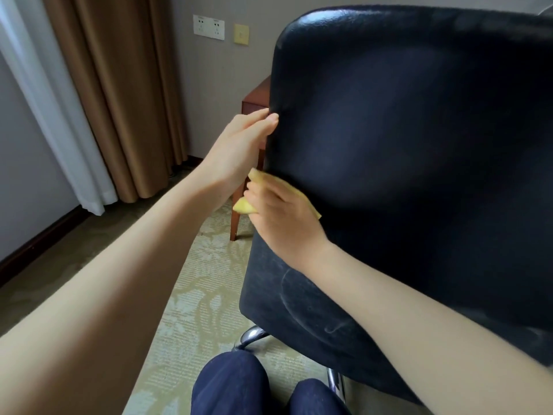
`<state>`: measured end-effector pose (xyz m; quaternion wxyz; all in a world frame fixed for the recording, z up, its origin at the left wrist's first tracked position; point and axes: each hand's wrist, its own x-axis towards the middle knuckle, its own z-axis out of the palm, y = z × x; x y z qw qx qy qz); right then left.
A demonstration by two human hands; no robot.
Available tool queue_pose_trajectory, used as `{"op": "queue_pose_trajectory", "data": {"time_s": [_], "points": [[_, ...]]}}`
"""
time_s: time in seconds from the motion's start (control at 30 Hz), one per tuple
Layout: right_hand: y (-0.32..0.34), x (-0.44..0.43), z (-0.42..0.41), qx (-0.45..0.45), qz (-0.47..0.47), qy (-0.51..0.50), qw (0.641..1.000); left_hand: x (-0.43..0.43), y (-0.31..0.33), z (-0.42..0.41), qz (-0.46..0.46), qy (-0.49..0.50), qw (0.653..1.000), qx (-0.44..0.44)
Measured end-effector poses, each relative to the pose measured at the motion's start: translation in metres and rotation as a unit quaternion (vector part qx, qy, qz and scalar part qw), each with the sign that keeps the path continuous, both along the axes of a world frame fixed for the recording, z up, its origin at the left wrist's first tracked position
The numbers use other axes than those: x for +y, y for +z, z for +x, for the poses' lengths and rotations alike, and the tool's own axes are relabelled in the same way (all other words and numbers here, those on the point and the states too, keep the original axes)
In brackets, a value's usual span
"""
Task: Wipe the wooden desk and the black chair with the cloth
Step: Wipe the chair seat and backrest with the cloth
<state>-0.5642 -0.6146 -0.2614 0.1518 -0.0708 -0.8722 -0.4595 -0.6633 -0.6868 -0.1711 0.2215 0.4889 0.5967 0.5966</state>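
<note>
**Chair wiping under way**

The left hand (239, 145) clamps the side edge of the black padded leather chair (404, 130). The right hand (278, 217), fingers curled, presses the folded yellow cloth (244, 206) on the lower backrest. The seat (284, 295) looks dusty, so wiping seems unfinished; the reddish wooden desk (254, 97) is mostly hidden.
</note>
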Motion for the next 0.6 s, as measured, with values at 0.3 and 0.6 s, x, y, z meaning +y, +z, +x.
{"op": "queue_pose_trajectory", "data": {"time_s": [0.3, 0.6], "points": [[-0.034, 0.007, 0.032, 0.000, -0.072, 0.075, 0.995, -0.001, -0.010, 0.012, 0.001, -0.021, 0.999, -0.038], [-0.003, 0.005, 0.107, 0.018, -0.100, 0.108, 0.989, -0.018, -0.008, 0.021, -0.011, -0.070, 0.997, -0.019]]}}
